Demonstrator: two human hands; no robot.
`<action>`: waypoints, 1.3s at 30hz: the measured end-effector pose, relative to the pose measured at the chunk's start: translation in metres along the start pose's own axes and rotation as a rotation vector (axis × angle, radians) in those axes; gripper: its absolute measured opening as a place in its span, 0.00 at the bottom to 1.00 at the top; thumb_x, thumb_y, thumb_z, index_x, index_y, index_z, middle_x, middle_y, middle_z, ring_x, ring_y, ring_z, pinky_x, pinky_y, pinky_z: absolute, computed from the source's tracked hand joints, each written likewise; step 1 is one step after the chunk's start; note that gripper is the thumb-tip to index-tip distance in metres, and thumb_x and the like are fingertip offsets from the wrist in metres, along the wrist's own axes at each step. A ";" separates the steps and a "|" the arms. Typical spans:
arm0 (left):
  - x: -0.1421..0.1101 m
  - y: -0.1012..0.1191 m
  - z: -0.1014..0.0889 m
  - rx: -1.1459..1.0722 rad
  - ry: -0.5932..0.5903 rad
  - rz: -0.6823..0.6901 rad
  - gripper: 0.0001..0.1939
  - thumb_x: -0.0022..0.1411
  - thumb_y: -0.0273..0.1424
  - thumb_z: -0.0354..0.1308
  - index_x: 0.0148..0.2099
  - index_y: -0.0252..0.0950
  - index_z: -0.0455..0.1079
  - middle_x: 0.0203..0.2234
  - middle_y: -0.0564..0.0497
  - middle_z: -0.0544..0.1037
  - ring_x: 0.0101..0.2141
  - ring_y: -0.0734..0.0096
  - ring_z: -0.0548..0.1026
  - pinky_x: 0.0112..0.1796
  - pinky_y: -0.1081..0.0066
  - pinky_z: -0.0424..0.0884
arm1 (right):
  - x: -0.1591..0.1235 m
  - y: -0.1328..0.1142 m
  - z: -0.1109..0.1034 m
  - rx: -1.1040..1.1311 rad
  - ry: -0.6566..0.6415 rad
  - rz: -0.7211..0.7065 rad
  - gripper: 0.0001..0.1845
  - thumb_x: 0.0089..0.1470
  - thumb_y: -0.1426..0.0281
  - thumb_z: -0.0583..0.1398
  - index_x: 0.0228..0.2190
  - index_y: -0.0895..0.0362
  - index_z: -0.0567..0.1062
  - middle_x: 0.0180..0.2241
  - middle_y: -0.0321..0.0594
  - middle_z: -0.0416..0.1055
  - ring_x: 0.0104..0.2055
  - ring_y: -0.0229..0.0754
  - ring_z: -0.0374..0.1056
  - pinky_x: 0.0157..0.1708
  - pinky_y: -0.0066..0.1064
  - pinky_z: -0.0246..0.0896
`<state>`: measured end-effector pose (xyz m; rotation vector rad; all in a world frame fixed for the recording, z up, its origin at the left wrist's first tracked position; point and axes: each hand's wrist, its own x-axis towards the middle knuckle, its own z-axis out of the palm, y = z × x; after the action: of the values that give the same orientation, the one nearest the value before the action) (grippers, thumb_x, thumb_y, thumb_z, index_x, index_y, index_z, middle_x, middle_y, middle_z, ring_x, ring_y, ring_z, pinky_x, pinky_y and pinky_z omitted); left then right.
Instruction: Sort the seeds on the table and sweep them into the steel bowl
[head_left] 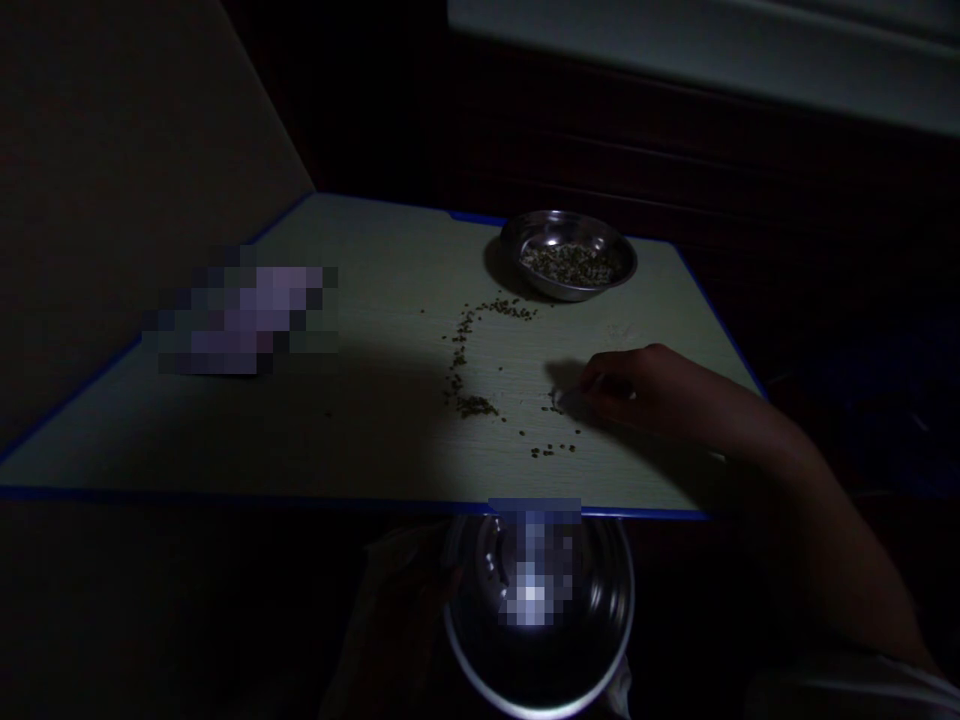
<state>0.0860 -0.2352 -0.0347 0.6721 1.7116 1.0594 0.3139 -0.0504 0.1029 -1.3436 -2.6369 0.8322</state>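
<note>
Over the right part of the pale table, my right hand [626,388] is closed in a pinch, fingertips low near the surface. A small pale thing shows at the fingertips, too dim to name. Small dark greenish beans or seeds [476,405] lie loose on the tabletop left of this hand, in a curved line, with several more just below it. Under the near edge is a shiny metal bowl [615,610], its mouth facing up toward me. Against its left rim is a dark brownish shape, seemingly my left hand [409,600]; its fingers are lost in shadow.
A shallow metal dish [570,285] holding a mix of green and whitish bits stands at the table's far side. A blurred-out pinkish object [259,315] lies at the left. The tabletop [375,270] has a blue edge. A wall [135,150] rises at left; the room is dark.
</note>
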 end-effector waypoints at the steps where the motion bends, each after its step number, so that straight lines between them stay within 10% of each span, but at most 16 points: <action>1: 0.001 -0.002 0.001 0.005 -0.005 -0.013 0.11 0.47 0.37 0.64 0.33 0.36 0.80 0.34 0.46 0.83 0.40 0.48 0.78 0.41 0.60 0.74 | 0.000 -0.001 0.001 0.010 -0.001 -0.004 0.11 0.56 0.66 0.56 0.36 0.57 0.75 0.31 0.38 0.76 0.30 0.37 0.70 0.28 0.27 0.58; 39: 0.005 -0.006 0.000 -0.004 -0.033 -0.034 0.12 0.47 0.37 0.64 0.33 0.37 0.79 0.35 0.47 0.82 0.42 0.49 0.78 0.41 0.62 0.73 | 0.009 -0.015 0.020 0.100 0.016 -0.178 0.13 0.59 0.69 0.53 0.41 0.58 0.75 0.33 0.40 0.75 0.30 0.37 0.67 0.31 0.28 0.56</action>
<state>0.0839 -0.2340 -0.0418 0.6527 1.6857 1.0229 0.2914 -0.0599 0.0916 -1.0693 -2.6164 0.9100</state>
